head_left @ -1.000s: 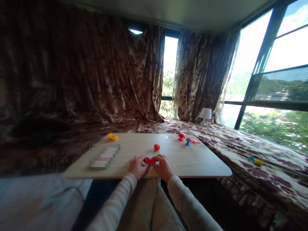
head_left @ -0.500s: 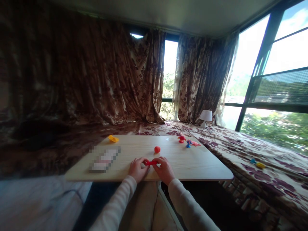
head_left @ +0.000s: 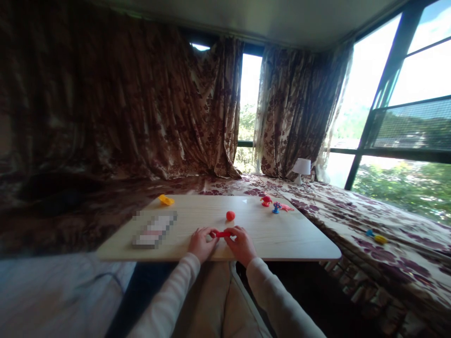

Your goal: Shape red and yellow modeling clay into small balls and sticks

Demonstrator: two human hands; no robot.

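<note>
A small red piece (head_left: 221, 234), soft-looking and stretched lengthwise, lies low over the near edge of a pale wooden table (head_left: 289, 239). My left hand (head_left: 200, 243) pinches its left end and my right hand (head_left: 241, 244) pinches its right end, fingers curled on both. Just beyond them a red ball (head_left: 230, 215) rests on the table.
A yellow piece (head_left: 165, 200) sits at the table's far left corner; red (head_left: 266, 201), blue (head_left: 276, 207) and pink (head_left: 286, 208) toys at the far right. A flat pinkish object (head_left: 155, 229) lies left. On the patterned bedding: a white lamp (head_left: 301, 169), blue-and-yellow bits (head_left: 375, 236).
The red piece between my hands looks thinner and longer than a second ago. Both hands stay at the near edge; the view has shifted slightly.
</note>
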